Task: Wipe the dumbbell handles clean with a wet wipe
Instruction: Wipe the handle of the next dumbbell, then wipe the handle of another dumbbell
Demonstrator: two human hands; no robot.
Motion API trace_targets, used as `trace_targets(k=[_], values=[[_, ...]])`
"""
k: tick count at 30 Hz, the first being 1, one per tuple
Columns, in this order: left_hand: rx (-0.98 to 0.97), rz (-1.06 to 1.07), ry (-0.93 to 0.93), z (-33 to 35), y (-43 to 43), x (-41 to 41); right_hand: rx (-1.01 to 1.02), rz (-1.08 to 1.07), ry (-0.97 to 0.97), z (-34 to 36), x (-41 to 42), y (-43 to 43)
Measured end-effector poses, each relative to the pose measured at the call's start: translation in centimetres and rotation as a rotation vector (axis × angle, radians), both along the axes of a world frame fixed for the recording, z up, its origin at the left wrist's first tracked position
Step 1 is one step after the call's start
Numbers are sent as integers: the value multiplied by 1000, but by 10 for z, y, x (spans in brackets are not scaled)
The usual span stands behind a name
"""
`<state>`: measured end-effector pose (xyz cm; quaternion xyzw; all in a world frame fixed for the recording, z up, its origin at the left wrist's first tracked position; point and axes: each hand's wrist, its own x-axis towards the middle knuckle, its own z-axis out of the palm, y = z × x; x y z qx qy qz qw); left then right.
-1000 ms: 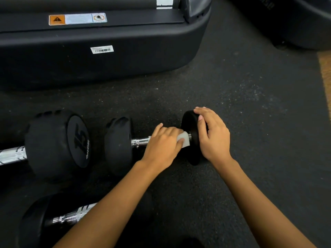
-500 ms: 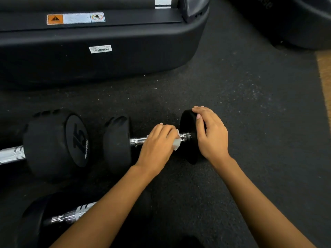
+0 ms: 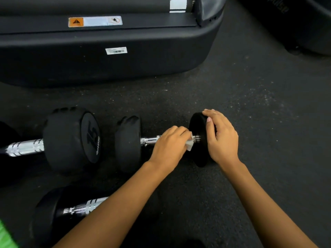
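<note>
Head view: small dumbbell (image 3: pixel 128 144) lies on the rubber floor (image 3: pixel 250 122), its handle (image 3: pixel 149 140) running left to right. It sits just right of a bigger dumbbell marked 15 (image 3: pixel 71 140); a third dumbbell (image 3: pixel 77 210) lies nearer the body.

Left grip (image 3: pixel 170 145) is clenched round the handle's right end with the wet wipe (image 3: pixel 189 144) trapped under the fingers, a white corner poking out by the right head (image 3: pixel 197 133). Right grip (image 3: pixel 222 138) clasps that head, fingers over the rim, thumb on the inner face.

Step, as judged: wiping the handle at the collar end.

To do it well:
- Pin the head so the bar cannot roll.
- Wrap the wipe fully round, then twist while drawing it left toward the bare chrome.
- Press into the ringed grooves.
- The underside is likely to be missed unless the dumbbell is turned.
</note>
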<state>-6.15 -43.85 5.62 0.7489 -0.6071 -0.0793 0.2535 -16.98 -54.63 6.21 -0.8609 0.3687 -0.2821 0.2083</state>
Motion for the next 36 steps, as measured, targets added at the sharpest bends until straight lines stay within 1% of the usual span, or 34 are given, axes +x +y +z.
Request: trace_targets(k=[4, 6, 8, 10, 11, 12, 14, 16, 17, 19, 22, 24, 26, 29, 30, 32, 34, 36], values=[[-54, -15, 58, 13, 12, 2, -17, 12, 15, -1, -1, 0], [-116, 8, 100, 23, 23, 2, -89, 31, 40, 0, -1, -1], [-148, 60, 191, 34, 38, 4, -151, 49, 29, 7, -1, 6], [-141, 103, 307, 47, 56, 10, -118, 104, 0, 21, 1, 26], [-133, 119, 372, 53, 66, 15, -49, 151, -3, 28, 3, 40], [-126, 133, 428, 59, 77, 20, 67, 200, 9, 35, 5, 53], [-116, 161, 466, 70, 101, 32, 425, 277, 34, 50, 13, 81], [-85, 177, 466, 77, 127, 43, 816, 318, 6, 61, 27, 105], [-59, 180, 470, 80, 141, 47, 948, 345, 1, 64, 34, 115], [-19, 189, 495, 83, 166, 54, 1109, 439, 3, 66, 47, 135], [12, 232, 585, 87, 198, 62, 1316, 586, -45, 65, 62, 159], [2, 275, 620, 86, 215, 67, 1425, 617, -69, 61, 70, 172], [-7, 309, 669, 81, 231, 71, 1455, 593, -63, 54, 76, 186], [-43, 325, 694, 67, 251, 76, 1368, 519, -31, 40, 79, 202], [-62, 336, 660, 61, 258, 78, 1320, 493, -13, 35, 78, 204], [-79, 369, 527, 46, 273, 84, 1219, 477, 32, 26, 77, 209], [-33, 395, 378, 30, 285, 87, 1129, 512, 73, 18, 77, 214], [23, 425, 285, 14, 291, 87, 1019, 563, 104, 10, 78, 221]])
